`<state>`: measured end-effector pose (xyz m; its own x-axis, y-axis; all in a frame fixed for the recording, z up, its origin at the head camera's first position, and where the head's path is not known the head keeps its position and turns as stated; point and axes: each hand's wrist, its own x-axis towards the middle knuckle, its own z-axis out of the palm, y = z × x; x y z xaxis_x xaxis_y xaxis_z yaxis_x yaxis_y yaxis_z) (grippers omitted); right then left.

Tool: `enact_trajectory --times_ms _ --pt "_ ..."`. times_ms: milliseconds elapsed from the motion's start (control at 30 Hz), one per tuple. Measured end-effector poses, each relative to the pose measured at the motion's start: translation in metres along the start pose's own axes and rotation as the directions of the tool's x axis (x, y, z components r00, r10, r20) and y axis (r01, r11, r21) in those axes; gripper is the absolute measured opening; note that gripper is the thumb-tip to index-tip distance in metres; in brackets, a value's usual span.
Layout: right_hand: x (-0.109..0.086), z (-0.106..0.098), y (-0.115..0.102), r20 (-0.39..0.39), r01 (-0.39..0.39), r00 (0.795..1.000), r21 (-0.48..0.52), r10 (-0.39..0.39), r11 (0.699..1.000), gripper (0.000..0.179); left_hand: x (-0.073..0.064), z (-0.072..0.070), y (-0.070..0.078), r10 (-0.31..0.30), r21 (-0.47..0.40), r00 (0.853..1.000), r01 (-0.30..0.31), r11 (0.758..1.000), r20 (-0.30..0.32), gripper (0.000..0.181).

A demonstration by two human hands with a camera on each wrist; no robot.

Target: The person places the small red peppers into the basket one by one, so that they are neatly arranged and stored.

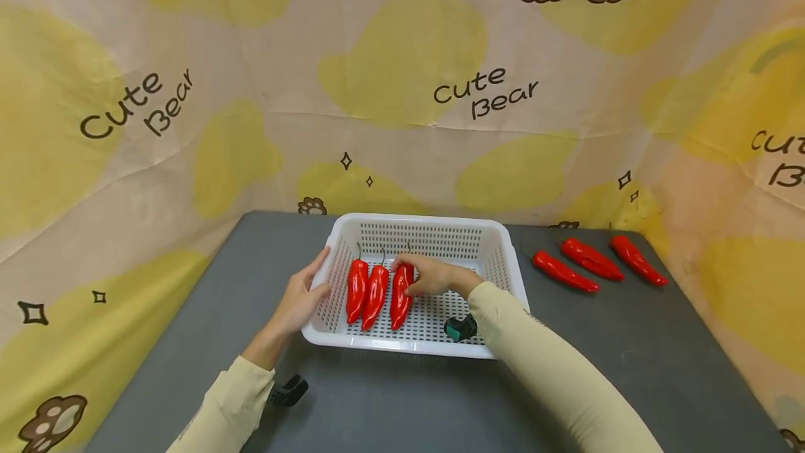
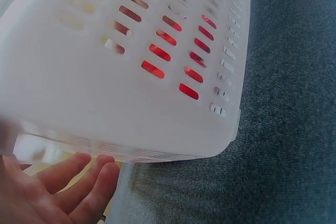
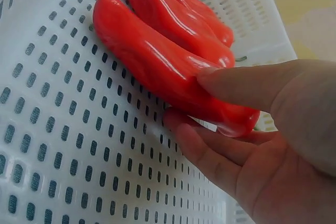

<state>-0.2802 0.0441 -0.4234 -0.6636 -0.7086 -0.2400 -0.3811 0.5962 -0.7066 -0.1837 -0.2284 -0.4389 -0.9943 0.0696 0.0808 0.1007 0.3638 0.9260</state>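
A white plastic basket (image 1: 415, 349) with slotted walls stands on the table in the head view. Inside, toward its left, lie two red chili peppers (image 1: 357, 292) side by side, stems pointing away. My right hand (image 1: 434, 275) reaches in and pinches a third red chili pepper (image 3: 152, 56) near its stem end, thumb on top and fingers at its side. This pepper lies beside the other two over the slotted floor. At the basket's left end, my left hand (image 1: 300, 303) holds the rim, thumb over it; its fingers (image 2: 97, 190) touch the outside in the left wrist view.
Three more red chili peppers (image 1: 591, 259) lie on the grey table (image 1: 390, 397) to the right of the basket. Behind the table hangs a yellow-and-cream patterned cloth (image 1: 402, 89). Dark wrist devices (image 1: 289, 391) sit by both forearms.
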Motion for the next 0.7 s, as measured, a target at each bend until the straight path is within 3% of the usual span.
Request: enact_trajectory --times_ms 267,700 --pt "0.0044 0.0065 0.0026 -0.011 0.03 0.999 -0.044 -0.031 0.999 0.054 0.0002 -0.0001 -0.0035 0.019 -0.03 1.0 -0.019 0.999 -0.017 0.073" --pt "0.006 0.0065 -0.0002 -0.021 -0.034 0.999 0.052 0.035 0.998 0.058 -0.0012 -0.0011 -0.0006 -0.009 -0.042 1.0 0.009 0.999 0.004 0.074"
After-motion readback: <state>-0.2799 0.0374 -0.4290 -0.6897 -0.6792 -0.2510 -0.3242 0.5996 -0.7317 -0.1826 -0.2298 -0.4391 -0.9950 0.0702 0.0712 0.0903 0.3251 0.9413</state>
